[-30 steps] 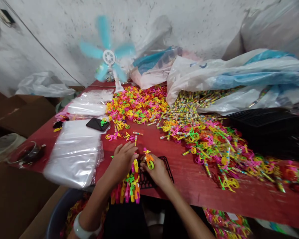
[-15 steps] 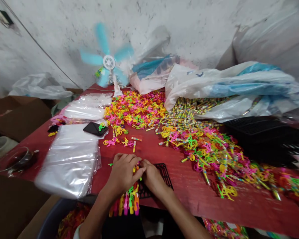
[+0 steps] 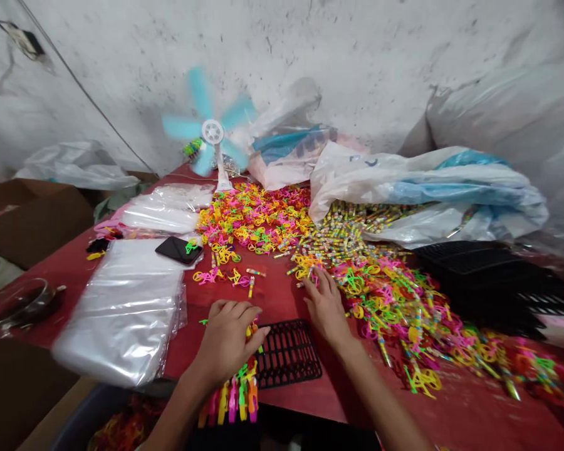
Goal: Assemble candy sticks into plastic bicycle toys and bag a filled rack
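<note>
Over the left side of a black plastic grid tray (image 3: 289, 354) lies my left hand (image 3: 230, 338), fingers stretched and thumb apart. It covers part of a row of bright plastic pieces (image 3: 235, 398) whose ends stick out toward me past the table edge. My right hand (image 3: 329, 310) reaches to the near edge of a heap of coloured plastic toys (image 3: 380, 285). Its fingers are apart, their tips close to yellow and pink pieces; no held thing shows between them. The right part of the tray's slots is bare.
Clear plastic bags (image 3: 122, 307) lie at left with a phone (image 3: 178, 250) on their corner. A running fan (image 3: 213, 131) stands behind. Small patterned tubes (image 3: 352, 228) spill from a white sack (image 3: 404, 181). Black trays (image 3: 489, 282) are stacked at right.
My right hand has left the tray beside my left hand and moved right and away from me to the heap, uncovering the tray. My left hand stays over the pieces. The view has shifted slightly.
</note>
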Demonstrator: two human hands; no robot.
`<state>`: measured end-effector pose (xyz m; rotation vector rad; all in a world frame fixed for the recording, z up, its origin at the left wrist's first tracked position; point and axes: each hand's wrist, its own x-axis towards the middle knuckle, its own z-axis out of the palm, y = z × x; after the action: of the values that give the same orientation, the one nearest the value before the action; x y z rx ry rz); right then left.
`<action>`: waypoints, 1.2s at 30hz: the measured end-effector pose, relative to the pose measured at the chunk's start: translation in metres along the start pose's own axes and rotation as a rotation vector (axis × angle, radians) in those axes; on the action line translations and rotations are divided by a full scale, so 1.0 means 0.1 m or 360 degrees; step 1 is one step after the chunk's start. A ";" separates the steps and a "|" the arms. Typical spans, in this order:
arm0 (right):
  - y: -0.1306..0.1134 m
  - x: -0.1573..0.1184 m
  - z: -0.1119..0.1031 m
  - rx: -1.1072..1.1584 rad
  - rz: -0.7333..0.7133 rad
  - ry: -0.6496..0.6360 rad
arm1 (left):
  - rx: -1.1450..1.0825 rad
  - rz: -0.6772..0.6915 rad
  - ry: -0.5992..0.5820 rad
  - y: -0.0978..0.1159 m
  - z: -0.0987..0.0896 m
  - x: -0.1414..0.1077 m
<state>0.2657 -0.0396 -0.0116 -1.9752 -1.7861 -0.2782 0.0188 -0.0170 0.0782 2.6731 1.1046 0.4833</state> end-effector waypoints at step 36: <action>0.22 -0.05 -0.12 0.0292 0.0218 0.0026 | 0.0065 -0.0006 0.0092 0.00 0.06 -0.01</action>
<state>0.2880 -0.0507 -0.0074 -1.9466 -1.5966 -0.0829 0.0204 -0.0184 0.0720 2.7075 1.1468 0.5464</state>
